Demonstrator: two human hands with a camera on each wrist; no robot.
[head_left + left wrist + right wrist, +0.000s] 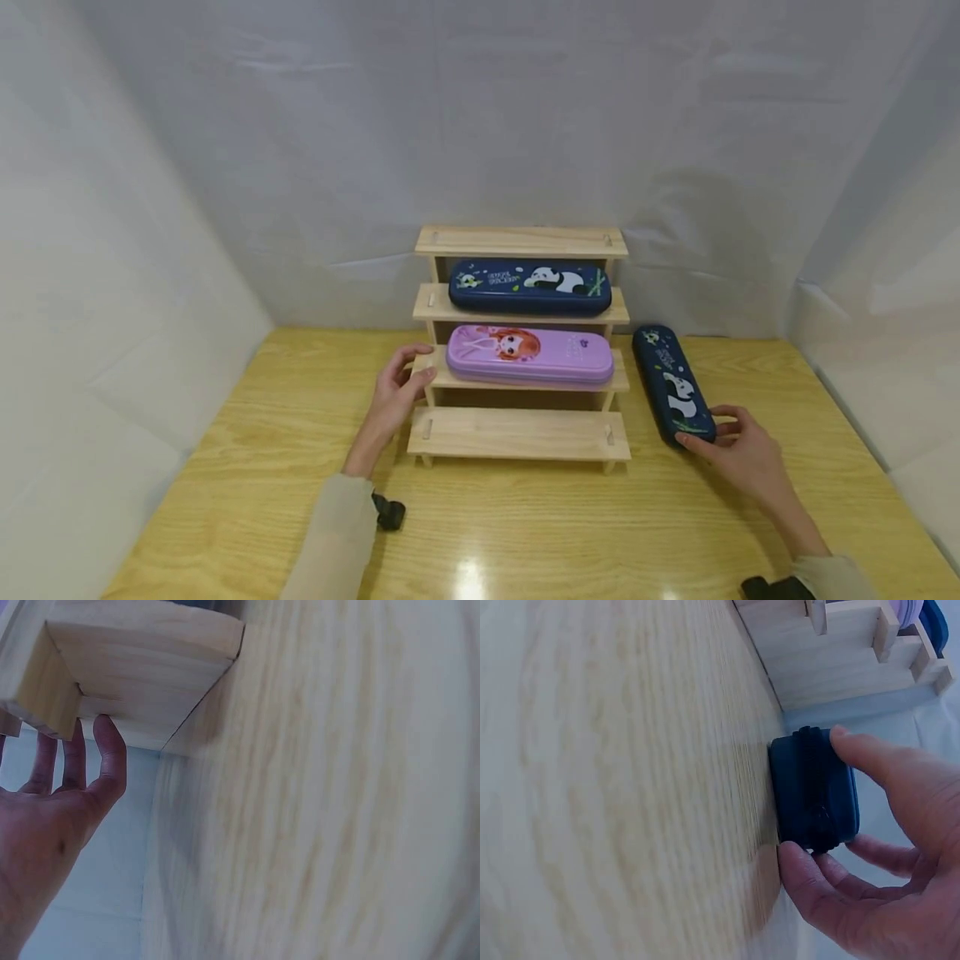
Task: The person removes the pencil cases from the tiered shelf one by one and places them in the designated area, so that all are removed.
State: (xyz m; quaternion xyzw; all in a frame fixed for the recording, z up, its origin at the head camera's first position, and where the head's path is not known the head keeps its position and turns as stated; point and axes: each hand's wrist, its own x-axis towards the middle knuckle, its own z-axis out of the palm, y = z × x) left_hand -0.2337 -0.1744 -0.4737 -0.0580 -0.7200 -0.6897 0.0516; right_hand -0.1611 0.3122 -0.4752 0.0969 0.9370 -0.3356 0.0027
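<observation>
A stepped wooden display rack (517, 433) stands mid-table. My left hand (396, 390) grips the left end of its second tier from the bottom; in the left wrist view the fingers (111, 754) bend against the wooden side. On that tier lies a purple pencil case (555, 354) with a red-haired girl on it. One tier above rests a dark blue panda pencil case (491, 292). Right of the rack, my right hand (750, 458) pinches the near end of another dark blue panda pencil case (663, 375). Its zipped end (817, 791) shows between thumb and fingers.
The rack's top tier (517, 240) and bottom tier carry no cases. Underneath is a wood-grain table (510, 525). Pale sheeting (450, 125) hangs behind and along both sides, close to the rack's back.
</observation>
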